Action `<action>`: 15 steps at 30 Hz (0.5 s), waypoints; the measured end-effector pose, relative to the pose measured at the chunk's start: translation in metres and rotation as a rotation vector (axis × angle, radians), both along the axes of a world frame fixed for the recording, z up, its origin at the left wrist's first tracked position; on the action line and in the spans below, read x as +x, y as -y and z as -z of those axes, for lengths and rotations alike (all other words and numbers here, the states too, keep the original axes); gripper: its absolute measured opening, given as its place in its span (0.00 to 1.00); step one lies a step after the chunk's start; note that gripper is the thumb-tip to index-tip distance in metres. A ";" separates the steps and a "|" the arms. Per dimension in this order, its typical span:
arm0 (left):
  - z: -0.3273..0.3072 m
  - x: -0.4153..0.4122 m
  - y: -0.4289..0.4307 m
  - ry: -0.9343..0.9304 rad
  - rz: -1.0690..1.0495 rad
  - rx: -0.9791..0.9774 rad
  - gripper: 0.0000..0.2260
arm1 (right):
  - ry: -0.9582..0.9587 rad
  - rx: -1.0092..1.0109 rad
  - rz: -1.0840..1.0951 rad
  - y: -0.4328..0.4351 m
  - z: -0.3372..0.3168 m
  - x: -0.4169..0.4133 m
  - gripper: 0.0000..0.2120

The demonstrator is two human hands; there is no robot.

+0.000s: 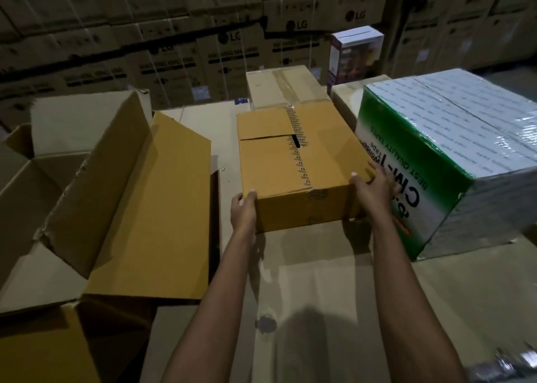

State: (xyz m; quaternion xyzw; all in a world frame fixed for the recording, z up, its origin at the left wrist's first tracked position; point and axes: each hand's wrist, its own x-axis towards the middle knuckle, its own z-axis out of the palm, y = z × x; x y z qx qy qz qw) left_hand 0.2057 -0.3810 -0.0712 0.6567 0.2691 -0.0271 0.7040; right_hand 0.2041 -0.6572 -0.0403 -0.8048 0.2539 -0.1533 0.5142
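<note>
Two hands: your left hand (pixel 242 208) and right hand (pixel 373 189) clasp the near corners.
Box (pixel 293 162): taped shut, just beside green carton (pixel 436 164).

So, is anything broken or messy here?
Yes. The tape on the brown box is split, showing a dark slit. The open box beside it has a ragged, torn flap corner.

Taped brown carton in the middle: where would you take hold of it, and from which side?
Probably take the carton at its two near corners, coming from the near end with thumbs on top, as the left hand and right hand do. It is broad and low, its taped top offers no handle, and the green-and-white box crowds its right side.
</note>
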 end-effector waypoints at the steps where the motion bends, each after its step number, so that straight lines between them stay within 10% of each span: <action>1: 0.001 -0.001 0.000 0.015 -0.001 0.001 0.26 | -0.017 -0.017 0.004 0.001 0.003 0.001 0.30; 10: -0.004 -0.010 -0.018 0.045 0.011 0.107 0.20 | 0.080 0.330 0.093 -0.004 0.024 -0.022 0.55; 15: 0.004 -0.023 -0.033 0.082 0.029 0.109 0.21 | 0.148 0.363 0.029 -0.024 0.017 -0.032 0.48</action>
